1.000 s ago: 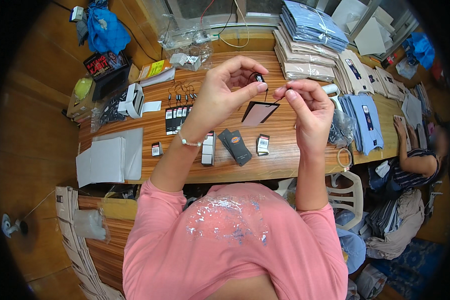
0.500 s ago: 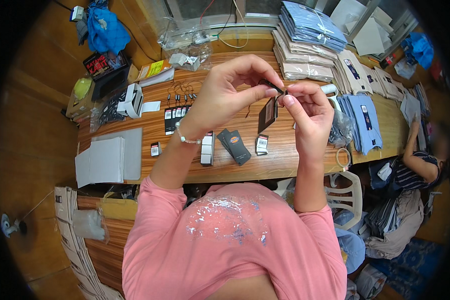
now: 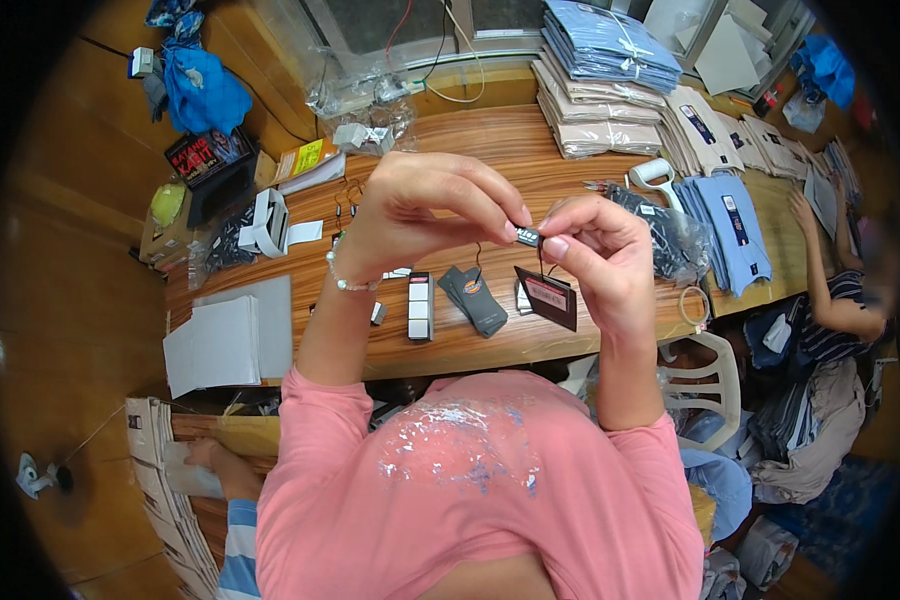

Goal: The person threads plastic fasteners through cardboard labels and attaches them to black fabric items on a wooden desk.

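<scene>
A small black string-lock tab (image 3: pixel 527 236) with pale lettering sits between my two hands, above the wooden table. My left hand (image 3: pixel 435 205), wearing a beaded bracelet, is closed with its fingertips at the left end of that tab. Opposite it, my right hand (image 3: pixel 602 255) pinches the tab's right end and the black cord. From the cord a black hang tag (image 3: pixel 552 298) dangles below the fingers, showing a pale sticker. On the table below lie dark grey hang tags (image 3: pixel 478 305) and a strip-shaped stack of white stickers (image 3: pixel 420 308).
Folded blue shirts (image 3: pixel 610 45) top a bagged pile at the back. White tape dispenser (image 3: pixel 655 175) and dark plastic bag (image 3: pixel 670 240) lie right. White papers (image 3: pixel 215 345) lie left. A co-worker's arm (image 3: pixel 815 250) is at far right; another person's arm (image 3: pixel 228 468) is at lower left.
My hands have come down slightly toward me, and the hang tag has swung round to show its sticker. The tab now shows its lettering. Another person's arm has appeared at lower left.
</scene>
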Demonstrator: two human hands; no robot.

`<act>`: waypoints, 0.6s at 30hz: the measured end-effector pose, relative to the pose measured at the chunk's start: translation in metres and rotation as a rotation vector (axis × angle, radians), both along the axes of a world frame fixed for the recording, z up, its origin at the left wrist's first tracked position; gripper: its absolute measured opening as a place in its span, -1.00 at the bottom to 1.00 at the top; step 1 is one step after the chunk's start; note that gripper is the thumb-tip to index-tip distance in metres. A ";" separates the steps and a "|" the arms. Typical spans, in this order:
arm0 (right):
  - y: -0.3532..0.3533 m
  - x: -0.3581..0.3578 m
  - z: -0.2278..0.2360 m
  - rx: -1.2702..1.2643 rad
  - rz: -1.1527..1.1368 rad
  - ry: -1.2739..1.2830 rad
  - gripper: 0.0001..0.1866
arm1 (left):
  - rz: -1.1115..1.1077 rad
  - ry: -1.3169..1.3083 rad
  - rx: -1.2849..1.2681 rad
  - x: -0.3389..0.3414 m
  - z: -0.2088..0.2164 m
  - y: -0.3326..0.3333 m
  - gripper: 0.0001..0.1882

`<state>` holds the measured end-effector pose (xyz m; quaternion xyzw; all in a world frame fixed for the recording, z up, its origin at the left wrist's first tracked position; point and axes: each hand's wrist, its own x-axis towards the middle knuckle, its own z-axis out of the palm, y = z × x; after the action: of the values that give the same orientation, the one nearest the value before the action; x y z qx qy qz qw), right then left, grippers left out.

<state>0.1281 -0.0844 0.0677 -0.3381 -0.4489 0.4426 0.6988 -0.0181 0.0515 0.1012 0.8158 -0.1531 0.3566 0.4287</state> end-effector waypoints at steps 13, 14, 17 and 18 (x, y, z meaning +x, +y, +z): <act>0.004 0.000 -0.003 -0.020 0.056 0.042 -0.68 | -0.020 0.052 0.073 -0.001 0.010 0.002 -0.94; 0.004 0.001 -0.004 -0.021 0.058 0.036 -0.68 | -0.021 0.052 0.069 -0.001 0.009 0.001 -0.94; 0.005 0.003 -0.006 -0.022 0.051 0.026 -0.69 | -0.020 0.051 0.085 0.001 0.008 0.003 -0.94; 0.005 0.003 -0.006 -0.021 0.049 0.025 -0.69 | -0.020 0.054 0.080 0.002 0.008 0.003 -0.94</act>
<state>0.1311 -0.0796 0.0613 -0.3287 -0.4434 0.4687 0.6897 -0.0161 0.0545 0.1092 0.8399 -0.1639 0.3239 0.4035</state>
